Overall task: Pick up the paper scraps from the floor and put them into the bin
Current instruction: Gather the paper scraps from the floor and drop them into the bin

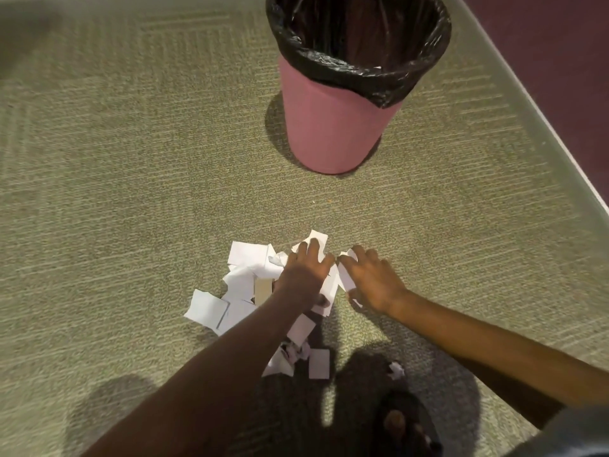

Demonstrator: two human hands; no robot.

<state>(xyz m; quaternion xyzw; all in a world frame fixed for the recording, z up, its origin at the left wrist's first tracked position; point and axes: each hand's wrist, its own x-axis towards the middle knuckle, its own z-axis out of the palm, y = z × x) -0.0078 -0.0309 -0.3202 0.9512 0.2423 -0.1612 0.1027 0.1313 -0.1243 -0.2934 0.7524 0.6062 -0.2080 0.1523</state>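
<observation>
White paper scraps [245, 285] lie in a loose pile on the green carpet at the lower middle. My left hand [304, 275] rests palm down on the pile's right part, fingers spread over scraps. My right hand [372, 278] is beside it, fingers curled around a white scrap [346, 275] at the pile's right edge. A pink bin [329, 127] with a black liner stands upright farther away, above the pile. A small crumpled scrap [396, 370] lies apart near my foot.
Green patterned carpet [131, 192] covers the floor. A white strip and dark red floor [560, 61] run along the right side. My sandalled foot [402, 423] is at the bottom, just below the pile.
</observation>
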